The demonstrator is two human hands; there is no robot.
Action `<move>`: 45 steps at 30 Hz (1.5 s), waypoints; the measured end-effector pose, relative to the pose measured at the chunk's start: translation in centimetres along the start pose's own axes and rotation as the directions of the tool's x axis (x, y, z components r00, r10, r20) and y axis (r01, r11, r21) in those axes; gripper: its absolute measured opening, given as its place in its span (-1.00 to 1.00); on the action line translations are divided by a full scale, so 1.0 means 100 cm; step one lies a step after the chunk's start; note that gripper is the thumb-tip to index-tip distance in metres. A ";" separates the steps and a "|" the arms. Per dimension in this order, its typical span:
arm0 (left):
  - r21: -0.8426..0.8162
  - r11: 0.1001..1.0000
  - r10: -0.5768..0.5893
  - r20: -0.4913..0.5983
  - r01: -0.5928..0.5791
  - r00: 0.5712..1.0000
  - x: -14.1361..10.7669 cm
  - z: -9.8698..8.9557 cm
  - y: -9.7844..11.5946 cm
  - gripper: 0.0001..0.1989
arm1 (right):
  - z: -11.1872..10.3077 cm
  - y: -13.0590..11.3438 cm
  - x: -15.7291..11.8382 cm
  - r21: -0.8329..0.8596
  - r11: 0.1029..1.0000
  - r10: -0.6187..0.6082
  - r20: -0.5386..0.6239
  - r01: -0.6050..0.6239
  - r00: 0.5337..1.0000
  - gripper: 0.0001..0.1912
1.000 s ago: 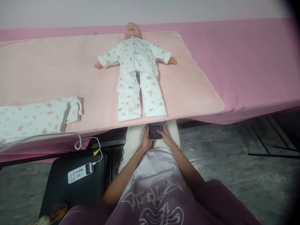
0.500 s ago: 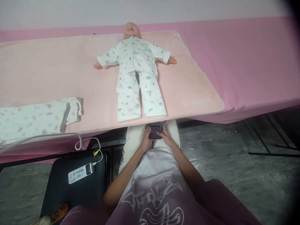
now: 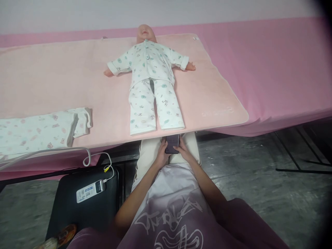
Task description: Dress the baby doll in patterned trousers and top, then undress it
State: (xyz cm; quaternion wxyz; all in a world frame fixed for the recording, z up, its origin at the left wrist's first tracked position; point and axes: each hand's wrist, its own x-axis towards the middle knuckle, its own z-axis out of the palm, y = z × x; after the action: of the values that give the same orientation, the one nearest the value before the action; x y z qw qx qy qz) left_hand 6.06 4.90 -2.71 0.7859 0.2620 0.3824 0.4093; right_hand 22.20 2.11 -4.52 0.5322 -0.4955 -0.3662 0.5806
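A dark smartphone rests over my lap, just below the table edge. My left hand is closed around its left side, and my right hand grips its right side with the thumb over the lower screen. The table edge hides the phone's top end. Beyond my hands, a baby doll lies on its back with arms spread. It wears a white patterned buttoned top and matching trousers.
A pink mat covers part of the pink-clothed table. Folded patterned baby clothes lie at the left. A white power bank with a cable sits on a black stool. Metal legs stand at right.
The phone's screen content looks slightly different. Both hands, the doll and the clothes stay in place.
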 end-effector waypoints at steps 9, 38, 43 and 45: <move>-0.051 0.999 -0.014 0.006 0.014 1.000 -0.003 0.002 0.004 -0.31 | -0.005 0.012 0.004 0.016 1.000 -0.009 0.036 0.008 0.999 0.05; -0.049 0.999 -0.005 0.017 0.005 1.000 -0.001 -0.001 0.001 -0.37 | -0.008 0.009 0.003 0.074 0.997 0.021 0.083 -0.027 0.996 -0.01; -0.014 1.000 -0.001 0.010 0.001 1.000 -0.002 0.001 0.001 -0.37 | -0.007 0.005 0.002 0.062 0.998 0.018 0.076 -0.022 0.997 -0.01; -0.001 1.000 -0.003 0.002 0.003 1.000 -0.002 0.001 0.001 -0.35 | -0.007 0.004 0.003 0.058 0.998 0.014 0.089 -0.019 0.996 -0.02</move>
State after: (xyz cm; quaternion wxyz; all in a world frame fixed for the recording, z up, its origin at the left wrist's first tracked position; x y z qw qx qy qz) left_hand 6.06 4.75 -2.47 0.7871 0.2613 0.3818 0.4081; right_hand 22.74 2.23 -5.12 0.5250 -0.4566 -0.3681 0.6168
